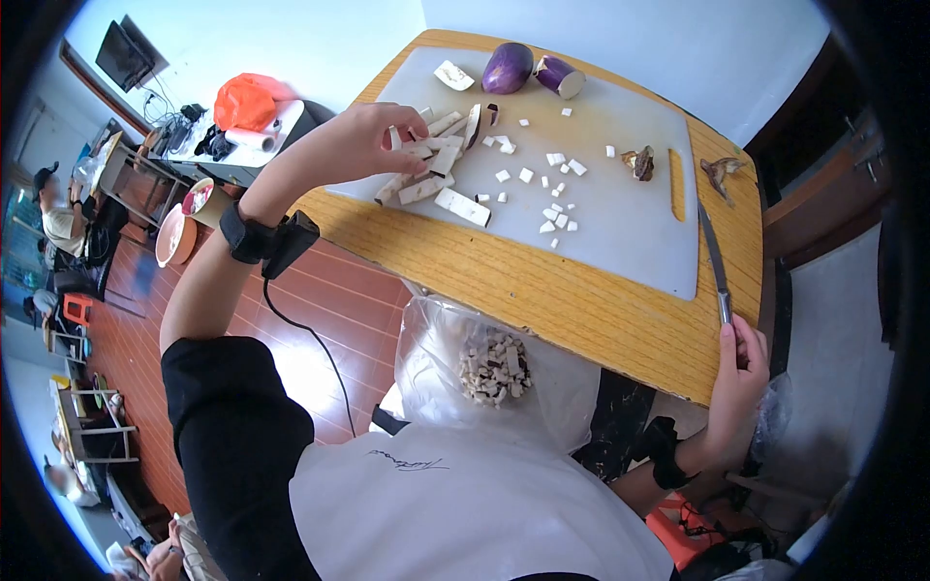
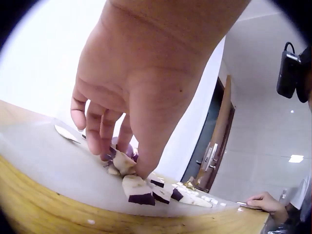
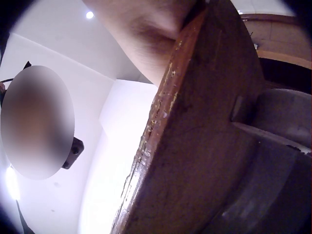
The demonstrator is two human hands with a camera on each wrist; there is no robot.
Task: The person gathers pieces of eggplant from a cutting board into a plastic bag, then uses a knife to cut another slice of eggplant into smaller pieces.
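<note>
Eggplant strips (image 1: pixel 426 165) sit pinched under the left hand (image 1: pixel 363 140); right hand (image 1: pixel 738 373) grips the knife (image 1: pixel 715 261) at the desk edge; two eggplant pieces (image 1: pixel 531 70) remain uncut.

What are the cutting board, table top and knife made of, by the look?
Cutting board: likely plastic; matte, uniform white, moulded handle slot. Table top: wood or wood-look laminate; yellowish grain, worn edge. Knife: blade probably steel; thin, grey, slight sheen. Its handle is hidden in the right hand.
</note>
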